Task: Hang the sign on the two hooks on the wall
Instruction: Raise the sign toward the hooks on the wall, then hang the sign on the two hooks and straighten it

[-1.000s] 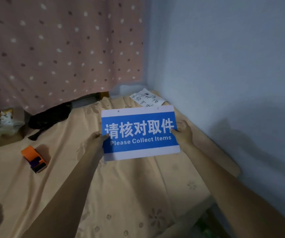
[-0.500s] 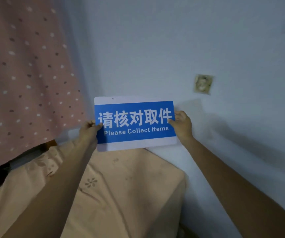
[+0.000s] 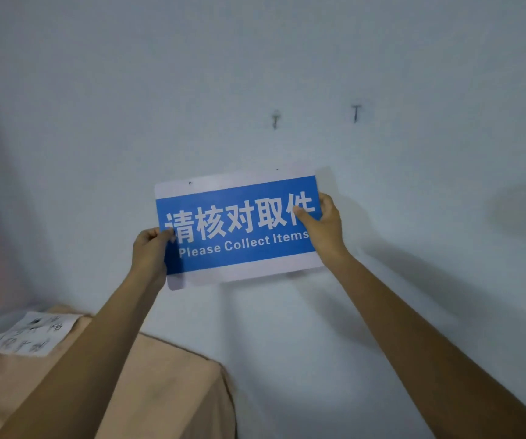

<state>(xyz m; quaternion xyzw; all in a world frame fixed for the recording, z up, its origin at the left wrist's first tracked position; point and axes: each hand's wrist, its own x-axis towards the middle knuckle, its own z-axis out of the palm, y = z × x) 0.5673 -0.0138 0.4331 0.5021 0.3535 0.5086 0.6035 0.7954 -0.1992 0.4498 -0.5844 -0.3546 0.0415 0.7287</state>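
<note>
- Left hand (image 3: 149,253) and right hand (image 3: 323,224) each pinch an end of the sign (image 3: 239,229), thumbs on its face.
- The sign sits below and left of the hooks (image 3: 275,119), tilted.
- Level it, lift up-right, and line each top hole with a hook.

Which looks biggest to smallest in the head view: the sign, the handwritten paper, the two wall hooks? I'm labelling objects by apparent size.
1. Sign, largest.
2. Handwritten paper, clearly smaller, though blurred.
3. Left hook and right hook: both tiny and look alike, so unranked.
</note>
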